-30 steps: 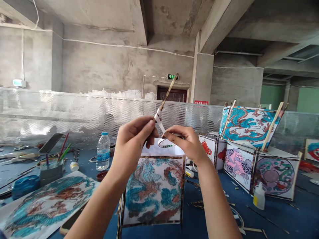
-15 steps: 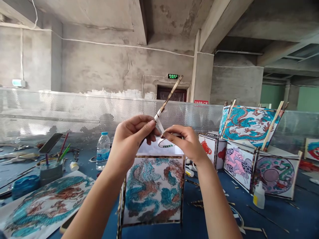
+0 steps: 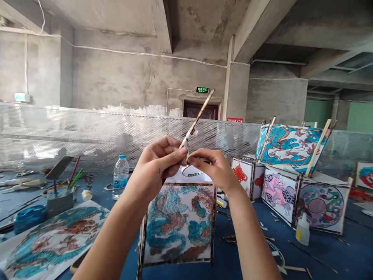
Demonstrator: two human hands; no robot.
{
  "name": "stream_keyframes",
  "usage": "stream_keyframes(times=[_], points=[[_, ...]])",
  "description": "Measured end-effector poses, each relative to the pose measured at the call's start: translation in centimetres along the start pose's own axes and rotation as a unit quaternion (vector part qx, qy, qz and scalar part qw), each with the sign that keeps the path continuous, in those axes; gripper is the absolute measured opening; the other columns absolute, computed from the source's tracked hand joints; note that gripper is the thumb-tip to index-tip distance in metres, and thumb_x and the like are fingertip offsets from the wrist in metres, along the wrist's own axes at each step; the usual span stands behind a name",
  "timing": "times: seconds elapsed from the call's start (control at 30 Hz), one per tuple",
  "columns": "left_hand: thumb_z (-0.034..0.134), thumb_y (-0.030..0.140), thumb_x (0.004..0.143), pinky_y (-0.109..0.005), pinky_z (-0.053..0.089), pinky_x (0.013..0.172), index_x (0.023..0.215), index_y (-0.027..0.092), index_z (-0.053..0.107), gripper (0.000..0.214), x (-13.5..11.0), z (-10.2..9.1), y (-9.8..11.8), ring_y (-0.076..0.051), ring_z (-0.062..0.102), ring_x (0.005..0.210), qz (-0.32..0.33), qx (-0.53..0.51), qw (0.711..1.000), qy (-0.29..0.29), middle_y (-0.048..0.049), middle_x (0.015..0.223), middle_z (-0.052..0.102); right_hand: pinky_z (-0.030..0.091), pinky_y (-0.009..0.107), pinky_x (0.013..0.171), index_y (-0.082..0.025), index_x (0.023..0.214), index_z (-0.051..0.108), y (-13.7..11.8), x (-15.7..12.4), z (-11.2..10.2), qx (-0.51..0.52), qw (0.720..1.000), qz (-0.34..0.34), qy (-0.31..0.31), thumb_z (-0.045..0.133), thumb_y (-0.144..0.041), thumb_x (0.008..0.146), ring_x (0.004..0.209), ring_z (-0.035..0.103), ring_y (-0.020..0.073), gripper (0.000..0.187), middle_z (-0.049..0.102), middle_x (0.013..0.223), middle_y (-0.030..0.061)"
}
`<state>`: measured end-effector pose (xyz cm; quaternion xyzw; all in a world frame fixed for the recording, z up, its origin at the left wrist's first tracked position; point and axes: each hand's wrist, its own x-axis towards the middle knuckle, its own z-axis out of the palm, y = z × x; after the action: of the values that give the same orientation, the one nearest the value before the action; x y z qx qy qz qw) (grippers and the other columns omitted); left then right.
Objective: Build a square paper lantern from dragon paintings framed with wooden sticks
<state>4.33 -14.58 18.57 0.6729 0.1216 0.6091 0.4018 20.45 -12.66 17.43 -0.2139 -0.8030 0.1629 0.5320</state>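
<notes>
My left hand (image 3: pixel 157 165) is closed around the lower part of a thin, brown-scorched wooden stick (image 3: pixel 205 107), which slants up to the right. White tape (image 3: pixel 187 137) is wrapped around the stick just above my left fingers, with a small loose flap on its right side. Between finger and thumb, my right hand (image 3: pixel 215 169) pinches the tape beside the left fingertips. A narrow roll of tape (image 3: pixel 193 174) hangs under the right fingers, partly hidden by them. Below both hands stands a stick-framed lantern (image 3: pixel 180 221) with a blue and brown dragon painting.
On the left lie a dragon painting (image 3: pixel 58 241), a blue paint jar (image 3: pixel 30 218), a brush-water cup (image 3: pixel 60 200) and a water bottle (image 3: pixel 120 177). Painted lanterns (image 3: pixel 278 190) stand at right, with a glue bottle (image 3: pixel 303 229) before them. A perforated metal screen (image 3: pixel 87 136) runs behind.
The straight tape strip between stick and right hand has turned down and now lies against the stick at my left thumb. Both hands have drawn closer, and the roll has shifted slightly left.
</notes>
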Motion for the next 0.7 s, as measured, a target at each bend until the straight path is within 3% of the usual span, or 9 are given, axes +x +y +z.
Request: stream_keyframes(times=[0.17, 0.3, 0.5, 0.7], points=[[0.065, 0.025, 0.074, -0.018, 0.033, 0.037, 0.078, 0.016, 0.061, 0.011, -0.38, 0.33, 0.05, -0.006, 0.046, 0.042, 0.074, 0.13, 0.985, 0.087, -0.0013, 0.061, 0.06, 0.045, 0.027, 0.067, -0.021, 0.078, 0.068, -0.09, -0.11, -0.36, -0.016, 1.0, 0.002, 0.021, 0.059, -0.037, 0.08, 0.075, 0.059, 0.0152, 0.018, 0.066, 0.077, 0.0014], [0.065, 0.025, 0.074, -0.019, 0.034, 0.037, 0.077, 0.017, 0.064, 0.008, -0.63, 0.78, 0.07, -0.006, 0.048, 0.043, 0.123, 0.175, 0.97, 0.118, -0.0005, 0.064, 0.058, 0.045, 0.027, 0.069, -0.021, 0.076, 0.067, -0.23, -0.2, -0.17, -0.004, 1.0, 0.0, 0.015, 0.058, -0.037, 0.08, 0.076, 0.059, 0.0153, 0.018, 0.066, 0.077, 0.0014], [0.06, 0.027, 0.078, -0.018, 0.027, 0.032, 0.081, 0.016, 0.066, 0.013, -0.62, 0.77, -0.1, -0.004, 0.037, 0.035, 0.035, 0.049, 0.997, 0.047, 0.0036, 0.05, 0.046, 0.044, 0.026, 0.067, -0.02, 0.079, 0.067, -0.43, -0.27, -0.11, 0.001, 1.0, 0.003, 0.013, 0.058, -0.035, 0.081, 0.077, 0.058, 0.015, 0.017, 0.066, 0.078, 0.0013], [0.068, 0.022, 0.07, -0.013, 0.026, 0.03, 0.084, 0.015, 0.067, 0.015, -0.25, 0.56, 0.16, -0.003, 0.039, 0.038, -0.039, -0.066, 0.997, 0.021, 0.0038, 0.05, 0.046, 0.042, 0.026, 0.063, -0.02, 0.078, 0.068, -0.36, -0.19, -0.17, -0.02, 1.0, -0.007, 0.018, 0.058, -0.034, 0.081, 0.07, 0.055, 0.0134, 0.017, 0.064, 0.075, 0.0002]])
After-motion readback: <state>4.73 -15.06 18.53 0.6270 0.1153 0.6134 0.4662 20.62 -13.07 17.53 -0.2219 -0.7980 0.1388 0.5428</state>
